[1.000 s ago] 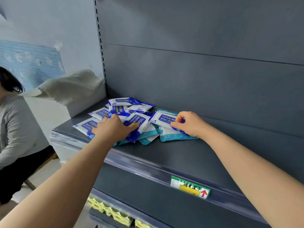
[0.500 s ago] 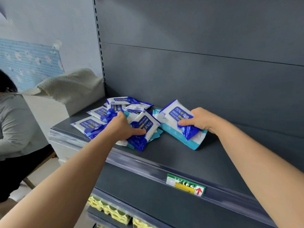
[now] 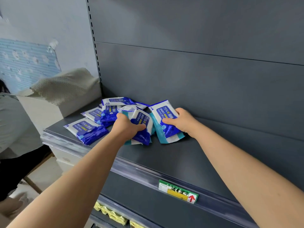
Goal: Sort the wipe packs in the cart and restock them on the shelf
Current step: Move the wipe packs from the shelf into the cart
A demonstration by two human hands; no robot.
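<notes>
The blue-and-white foil wipe packs (image 3: 113,106), printed "75%" and "Alcohol Wipes", lie in a loose heap at the left end of the dark grey metal shelf (image 3: 181,153), close to its back. The right hand (image 3: 182,123) grips a tilted blue-and-white pack (image 3: 164,112), thumb across its face and fingers curled behind. A teal-and-white pack (image 3: 162,137) is held under it, and its lower end reaches the shelf top.

Just at 9 o'clock of that bundle, the left hand (image 3: 126,127) curls round a second blue-and-white pack (image 3: 143,119), with teal edges showing beneath. The two bundles are almost touching. At 8 o'clock of the left hand a single flat pack (image 3: 85,130) lies near the shelf's front edge and left corner.

Bare shelf top stretches from the right hand toward 4 o'clock. At 12 o'clock stands the grey back panel (image 3: 197,79), close behind the heap. Along the front edge runs a clear plastic rail (image 3: 148,174), which carries a green-and-yellow price label with a red arrow (image 3: 178,191).

At 9 o'clock of the heap, beyond the shelf end, a beige cloth (image 3: 65,84) drapes a white box. Farther left is a person in a grey top (image 3: 14,125).
</notes>
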